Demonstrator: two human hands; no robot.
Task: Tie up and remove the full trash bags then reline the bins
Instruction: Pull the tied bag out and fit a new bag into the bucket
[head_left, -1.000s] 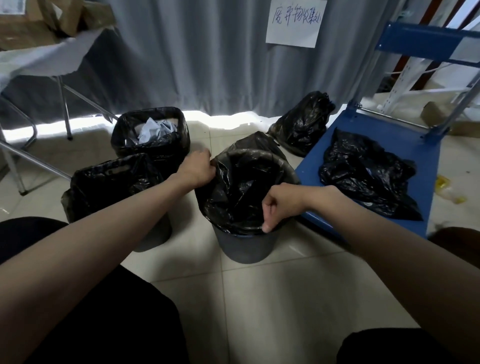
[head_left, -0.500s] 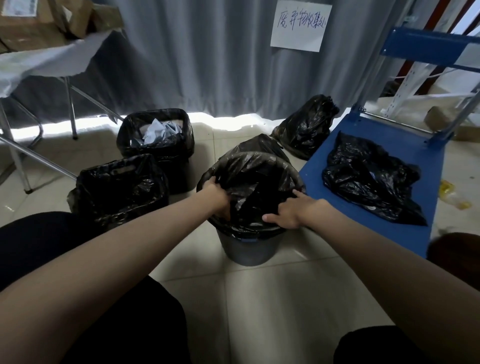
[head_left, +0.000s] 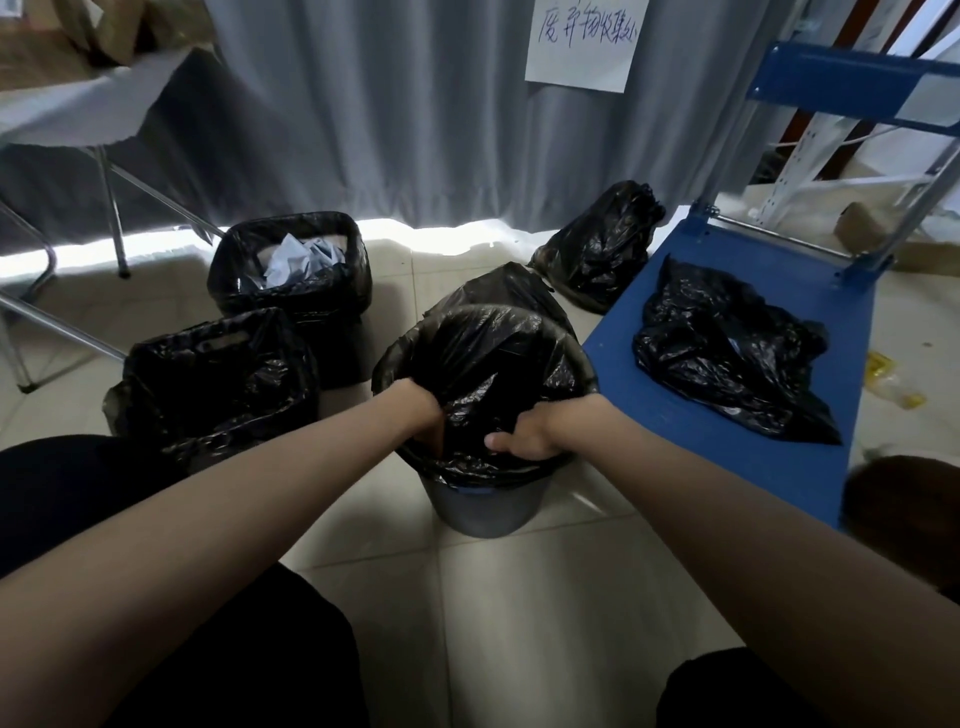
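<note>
A round grey bin (head_left: 480, 512) stands on the tiled floor (head_left: 519, 597) right in front of the person, lined with a black bag (head_left: 498, 358) whose edge is folded over the rim all the way round. Both hands reach down inside this liner at its near side. The left hand (head_left: 423, 415) is buried past the knuckles in the plastic, so its grip cannot be judged; only the back of the hand and the wrist show. The right hand (head_left: 524, 439) curls its fingers into a fold of the liner, thumb lying along the near rim, and holds the plastic bunched. Just behind the bin a filled black bag (head_left: 498, 286) rises above the rim. To the left stand two square bins: the nearer one (head_left: 218, 379) carries a black liner with a cut-out handle showing at its top edge, and the farther one (head_left: 291, 270) holds crumpled white paper (head_left: 304, 257) inside its liner. A tied-up black bag (head_left: 605, 244) sits on the floor near the grey curtain (head_left: 415, 104), beside the corner of a blue platform cart (head_left: 727, 431). On the cart's deck lies a loose heap of black bags (head_left: 727, 358). A paper sign (head_left: 582, 41) with handwriting hangs on the curtain, and at the far left a folding worktop (head_left: 62, 109) with metal legs carries cardboard boxes (head_left: 62, 36).
</note>
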